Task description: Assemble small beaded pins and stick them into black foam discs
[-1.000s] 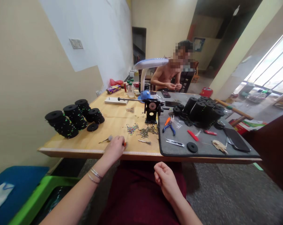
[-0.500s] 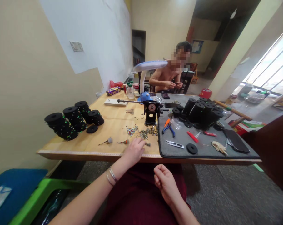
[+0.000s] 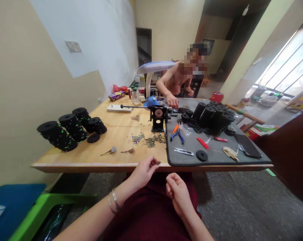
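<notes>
At the front edge of the table, my left hand (image 3: 144, 171) is closed in a pinch on a small bundle of fine bristle-like strands (image 3: 159, 163). My right hand (image 3: 178, 193) is held above my lap, fingers curled together; whatever they grip, if anything, is too small to make out. Two similar fanned bundles, a grey one (image 3: 113, 150) and one with an orange band (image 3: 128, 151), lie on the wood to the left. Beyond my left hand are a pile of small metallic pieces (image 3: 153, 141) and some coloured bits (image 3: 137, 138).
A black crank device (image 3: 158, 117) stands mid-table before a desk lamp (image 3: 149, 85). Black spool stacks rise at left (image 3: 49, 129) and right (image 3: 209, 113). On the grey mat (image 3: 181, 160) lie pliers (image 3: 177, 135) and thread snips (image 3: 183, 151). A co-worker's hand (image 3: 172, 101) reaches over the far side.
My left hand has picked up the small strand bundle from the table and drawn it back toward me. My right hand stays nearly still. The co-worker's arm has reached down to the table.
</notes>
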### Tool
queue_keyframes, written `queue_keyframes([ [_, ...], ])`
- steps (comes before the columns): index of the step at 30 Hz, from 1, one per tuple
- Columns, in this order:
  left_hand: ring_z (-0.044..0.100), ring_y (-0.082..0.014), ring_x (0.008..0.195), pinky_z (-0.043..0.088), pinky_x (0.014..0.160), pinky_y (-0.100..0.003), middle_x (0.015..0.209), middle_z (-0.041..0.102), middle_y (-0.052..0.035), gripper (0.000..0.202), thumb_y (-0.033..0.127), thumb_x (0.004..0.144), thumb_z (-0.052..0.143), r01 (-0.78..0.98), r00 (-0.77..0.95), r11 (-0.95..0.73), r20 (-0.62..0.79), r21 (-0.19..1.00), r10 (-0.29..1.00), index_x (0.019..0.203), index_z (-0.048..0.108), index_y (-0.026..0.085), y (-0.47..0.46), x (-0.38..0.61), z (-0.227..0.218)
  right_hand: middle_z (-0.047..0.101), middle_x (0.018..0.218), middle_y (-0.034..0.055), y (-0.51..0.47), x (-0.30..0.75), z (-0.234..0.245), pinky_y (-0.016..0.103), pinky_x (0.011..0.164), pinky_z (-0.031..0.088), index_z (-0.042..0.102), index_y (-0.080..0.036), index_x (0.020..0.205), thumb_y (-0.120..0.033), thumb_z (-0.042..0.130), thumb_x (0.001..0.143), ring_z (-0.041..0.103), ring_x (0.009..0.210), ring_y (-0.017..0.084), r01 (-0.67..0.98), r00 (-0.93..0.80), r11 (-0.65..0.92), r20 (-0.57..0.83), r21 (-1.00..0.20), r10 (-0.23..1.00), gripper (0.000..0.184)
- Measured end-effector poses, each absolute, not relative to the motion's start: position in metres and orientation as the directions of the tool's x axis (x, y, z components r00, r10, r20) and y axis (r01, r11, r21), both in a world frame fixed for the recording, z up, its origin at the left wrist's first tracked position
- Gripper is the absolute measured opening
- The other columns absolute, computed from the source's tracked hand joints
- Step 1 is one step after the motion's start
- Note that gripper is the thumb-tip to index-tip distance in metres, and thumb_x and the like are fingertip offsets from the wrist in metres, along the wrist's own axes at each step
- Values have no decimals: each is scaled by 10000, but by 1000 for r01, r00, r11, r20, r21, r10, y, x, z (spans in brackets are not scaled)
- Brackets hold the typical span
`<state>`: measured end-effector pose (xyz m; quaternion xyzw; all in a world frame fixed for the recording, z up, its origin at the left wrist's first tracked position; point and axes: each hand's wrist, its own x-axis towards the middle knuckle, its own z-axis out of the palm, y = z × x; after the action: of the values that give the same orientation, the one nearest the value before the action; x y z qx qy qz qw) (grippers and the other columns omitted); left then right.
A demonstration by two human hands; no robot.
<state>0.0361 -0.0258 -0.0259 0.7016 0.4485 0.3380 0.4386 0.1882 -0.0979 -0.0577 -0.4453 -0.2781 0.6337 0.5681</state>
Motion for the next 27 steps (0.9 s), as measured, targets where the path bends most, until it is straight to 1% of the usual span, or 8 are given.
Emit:
queue_keyframes([
  [2, 521, -114, 613, 425, 569, -239, 692, 545, 11, 164, 270, 736, 611, 126, 383, 48, -93, 991, 919, 802, 507, 162, -44, 37, -34, 445, 422, -91, -100, 188, -57, 179, 386, 164, 475, -181, 715, -456, 699, 701, 275, 360, 38, -433, 43, -202, -244, -878, 969, 355],
  [4, 499, -89, 552, 404, 509, -212, 650, 523, 36, 251, 308, 679, 675, -10, 384, 246, -224, 969, 896, 770, 495, 159, -59, 38, -42, 460, 423, -84, -101, 187, -56, 177, 381, 178, 477, -179, 703, -471, 700, 692, 288, 357, 41, -377, 37, -220, -252, -900, 967, 368],
  [6, 493, -75, 528, 398, 498, -197, 620, 527, 44, 277, 319, 659, 699, -75, 367, 362, -311, 929, 877, 746, 493, 156, -71, 39, -47, 478, 427, -76, -102, 186, -57, 176, 378, 196, 481, -177, 696, -482, 700, 686, 304, 354, 43, -324, 30, -239, -262, -916, 965, 376],
  [9, 503, -68, 520, 399, 496, -182, 599, 557, 34, 273, 309, 655, 703, -104, 345, 456, -398, 884, 850, 712, 486, 154, -80, 41, -48, 498, 430, -69, -102, 185, -59, 172, 375, 211, 492, -174, 699, -491, 693, 687, 321, 351, 44, -265, 25, -263, -279, -928, 960, 376],
  [12, 529, -77, 532, 422, 504, -188, 613, 578, 21, 280, 315, 658, 702, -119, 351, 459, -395, 880, 849, 681, 474, 156, -82, 42, -51, 506, 427, -64, -102, 184, -60, 170, 372, 219, 499, -176, 695, -504, 696, 674, 334, 349, 47, -226, 29, -291, -305, -929, 952, 383],
  [16, 536, -81, 511, 434, 497, -200, 598, 554, 33, 293, 359, 694, 681, -96, 347, 365, -313, 926, 884, 685, 468, 156, -82, 43, -59, 506, 422, -62, -103, 182, -61, 174, 363, 233, 505, -177, 679, -527, 692, 662, 338, 338, 50, -180, 15, -302, -309, -936, 951, 397],
  [22, 521, -78, 471, 425, 465, -193, 566, 547, 38, 281, 360, 714, 647, -17, 326, 271, -251, 962, 912, 684, 445, 167, -83, 43, -64, 515, 437, -51, -102, 181, -65, 183, 379, 284, 529, -167, 683, -521, 676, 686, 388, 355, 64, -83, 18, -241, -244, -967, 970, 383],
  [27, 466, -57, 394, 375, 408, -175, 535, 529, 53, 238, 324, 722, 620, 29, 295, 215, -214, 976, 931, 679, 438, 177, -84, 45, -66, 521, 452, -39, -102, 181, -68, 201, 394, 318, 557, -166, 680, -519, 660, 704, 422, 377, 82, -18, 36, -172, -172, -985, 984, 368],
])
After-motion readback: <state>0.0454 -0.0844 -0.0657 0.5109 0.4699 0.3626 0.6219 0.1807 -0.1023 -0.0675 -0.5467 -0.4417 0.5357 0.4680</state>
